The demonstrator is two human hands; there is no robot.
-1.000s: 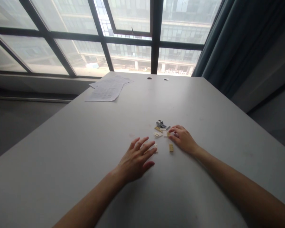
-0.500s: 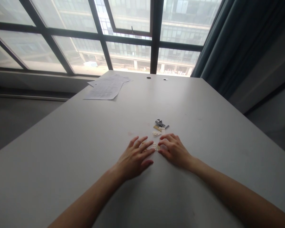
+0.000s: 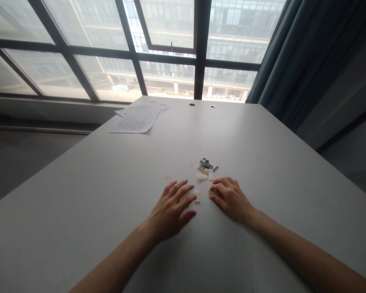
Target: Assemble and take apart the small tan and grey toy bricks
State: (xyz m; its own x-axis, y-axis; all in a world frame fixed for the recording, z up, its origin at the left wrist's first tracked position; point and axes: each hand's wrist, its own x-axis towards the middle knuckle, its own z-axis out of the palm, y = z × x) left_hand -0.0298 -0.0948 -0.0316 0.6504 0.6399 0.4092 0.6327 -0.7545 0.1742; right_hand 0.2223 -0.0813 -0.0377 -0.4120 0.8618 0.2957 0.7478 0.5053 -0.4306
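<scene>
My left hand [image 3: 172, 207] lies over the table with its fingers spread. Under its fingers tan building bricks [image 3: 185, 195] show in part. A white building brick [image 3: 197, 197] with studs lies by the tip of its index finger, which seems to touch it. My right hand [image 3: 230, 198] is curled, thumb and fingertips closed on a small tan building brick [image 3: 210, 193] at the table surface. A gap separates this brick from the white one. Just beyond the hands lie a white slotted piece [image 3: 201, 178] and a flat white piece [image 3: 211, 175].
A small pile of grey and black building bricks [image 3: 206, 163] lies farther back, with a tan plate [image 3: 202, 169] beside it. Papers [image 3: 137, 118] rest at the table's [image 3: 79, 195] far left. Windows stand behind the table, and a dark curtain [image 3: 280, 65] hangs at right.
My right hand has moved a little to the right with the tan brick, widening the gap to the white brick. My left hand stays almost in place. The view has tilted slightly up.
</scene>
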